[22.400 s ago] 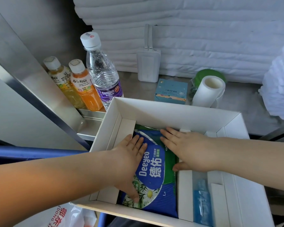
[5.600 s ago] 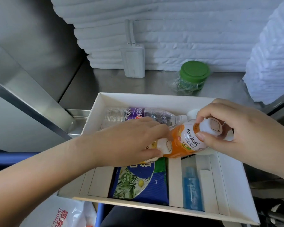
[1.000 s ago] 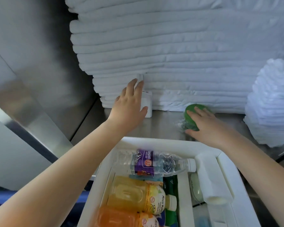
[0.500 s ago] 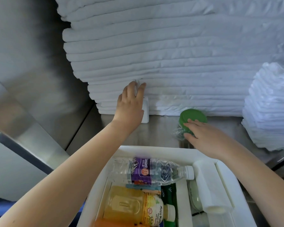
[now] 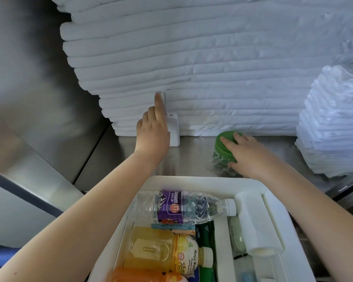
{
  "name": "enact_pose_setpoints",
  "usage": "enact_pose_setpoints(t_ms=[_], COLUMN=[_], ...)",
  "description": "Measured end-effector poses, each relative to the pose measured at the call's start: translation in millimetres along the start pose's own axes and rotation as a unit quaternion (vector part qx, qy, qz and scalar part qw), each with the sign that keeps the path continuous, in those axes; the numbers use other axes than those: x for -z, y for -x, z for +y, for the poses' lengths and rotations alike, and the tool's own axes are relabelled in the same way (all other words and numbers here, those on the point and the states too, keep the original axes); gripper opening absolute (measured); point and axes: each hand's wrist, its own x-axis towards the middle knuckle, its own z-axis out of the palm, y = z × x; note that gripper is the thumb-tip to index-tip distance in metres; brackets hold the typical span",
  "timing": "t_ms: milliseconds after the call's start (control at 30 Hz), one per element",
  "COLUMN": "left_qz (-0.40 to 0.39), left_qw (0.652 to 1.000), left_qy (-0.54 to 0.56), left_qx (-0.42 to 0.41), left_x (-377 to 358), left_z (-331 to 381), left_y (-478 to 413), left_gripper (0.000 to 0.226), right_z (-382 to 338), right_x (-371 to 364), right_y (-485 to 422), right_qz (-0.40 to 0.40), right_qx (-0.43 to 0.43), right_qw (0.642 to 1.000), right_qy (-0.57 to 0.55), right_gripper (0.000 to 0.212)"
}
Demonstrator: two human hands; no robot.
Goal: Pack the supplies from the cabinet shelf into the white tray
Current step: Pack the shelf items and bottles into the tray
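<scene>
steel shelf (image 5: 188,159), left hand (image 5: 154,135) fingers closing on white device (image 5: 174,131), right hand (image 5: 247,153) gripping green-lidded jar (image 5: 222,153)

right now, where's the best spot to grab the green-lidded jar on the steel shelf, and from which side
Probably by the round green lid, from above and the right. The green-lidded jar stands upright on the steel shelf, so its lid faces up; the right hand already rests there, fingers spread over the top. The clear body below looks wrapped in crinkly film and may slip. The stacked white towels behind block a rear approach.

Right hand (image 5: 247,153) now wrapped over the green-lidded jar (image 5: 225,147), left hand (image 5: 154,135) closed around the white device (image 5: 174,129)
</scene>
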Motion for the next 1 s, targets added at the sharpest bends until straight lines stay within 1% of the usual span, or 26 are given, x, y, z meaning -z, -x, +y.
enact_pose_setpoints(t_ms=[67,133,200,267,333,467,533,700,900,1000], left_qz=[0.004,0.000,0.001,0.005,-0.004,-0.048,-0.053,-0.044,0.012,0.025], left_qw=[1.000,0.998,0.997,0.997,0.997,0.991,0.987,0.988,0.980,0.973], left_qy=[0.022,0.058,0.076,0.071,0.073,0.126,0.143,0.120,0.154,0.193], left_qx=[0.003,0.012,0.012,0.006,-0.001,-0.028,-0.045,-0.085,-0.128,-0.128], left_x=[0.4,0.8,-0.5,-1.5,-2.0,-0.3,2.3,9.3,28.4,43.5], left_z=[-1.9,-4.5,-5.8,-6.1,-6.6,-5.4,-2.5,1.5,10.0,15.0], left_y=[-0.1,-1.3,-1.7,-0.8,0.0,4.0,5.8,7.5,15.5,23.2], left_gripper=[0.092,0.091,0.080,0.060,0.044,0.031,0.029,0.026,0.025,0.027], right_z=[-2.4,-4.2,-3.7,-3.7,-3.6,-2.6,-2.2,-2.1,0.7,1.3], right_x=[1.9,3.8,3.4,3.0,2.1,0.9,1.6,0.5,-3.9,-4.1], right_y=[2.6,3.7,3.1,2.0,1.0,0.6,1.1,1.8,-0.1,-1.3], right_qz=[0.040,0.069,0.061,0.022,-0.004,0.013,0.019,0.027,0.028,0.028], right_qx=[0.003,0.000,0.000,0.006,0.012,0.018,0.020,0.020,0.019,0.018], right_qw=[0.999,0.997,0.998,0.999,0.998,0.998,0.998,0.998,0.998,0.997], right_qy=[0.028,0.023,-0.008,-0.047,-0.059,-0.058,-0.053,-0.051,-0.057,-0.067], right_gripper=[0.071,0.067,0.071,0.080,0.084,0.081,0.079,0.075,0.073,0.071])
